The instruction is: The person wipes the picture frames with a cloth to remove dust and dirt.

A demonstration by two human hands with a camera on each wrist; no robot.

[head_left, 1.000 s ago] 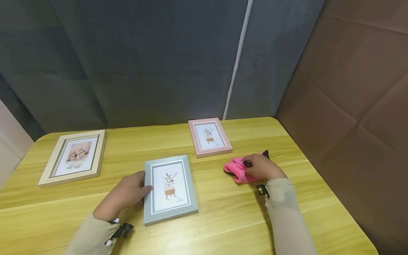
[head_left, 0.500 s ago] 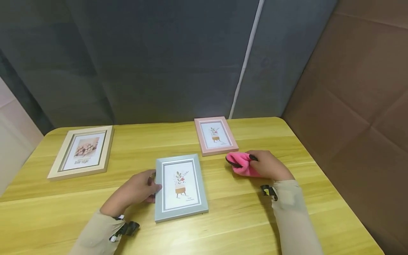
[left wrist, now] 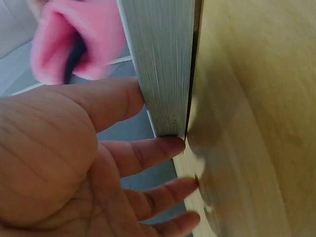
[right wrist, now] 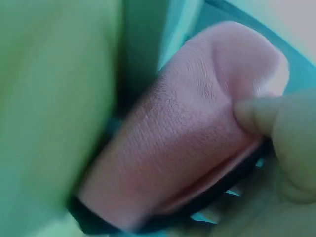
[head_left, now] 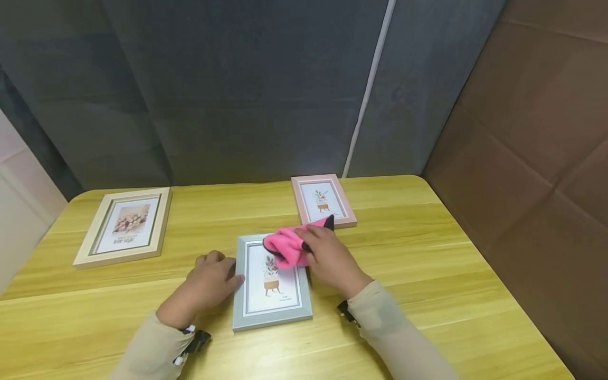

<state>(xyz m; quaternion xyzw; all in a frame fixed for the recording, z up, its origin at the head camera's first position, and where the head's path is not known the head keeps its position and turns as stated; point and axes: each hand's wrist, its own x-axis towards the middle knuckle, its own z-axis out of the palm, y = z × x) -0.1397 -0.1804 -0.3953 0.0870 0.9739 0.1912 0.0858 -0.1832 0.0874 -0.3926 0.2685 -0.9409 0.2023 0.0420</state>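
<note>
A grey-blue picture frame with a plant-pot print lies face up on the table. My left hand holds it at the left edge, thumb at the front border. In the left wrist view the thumb meets the frame's side, and the index fingertip is at its corner; the other fingers spread past it. My right hand grips a bunched pink cloth with black edging, which covers the frame's upper right part. The right wrist view shows the thumb pressed into the cloth.
A pink picture frame lies at the back of the wooden table, just beyond the cloth. A cream picture frame lies at the left. A dark curtain stands behind, and a brown panel borders the right.
The cloth in my right hand has lifted and moved left from the table onto the grey-blue frame. The left hand keeps its place at that frame's edge, and the view has shifted slightly.
</note>
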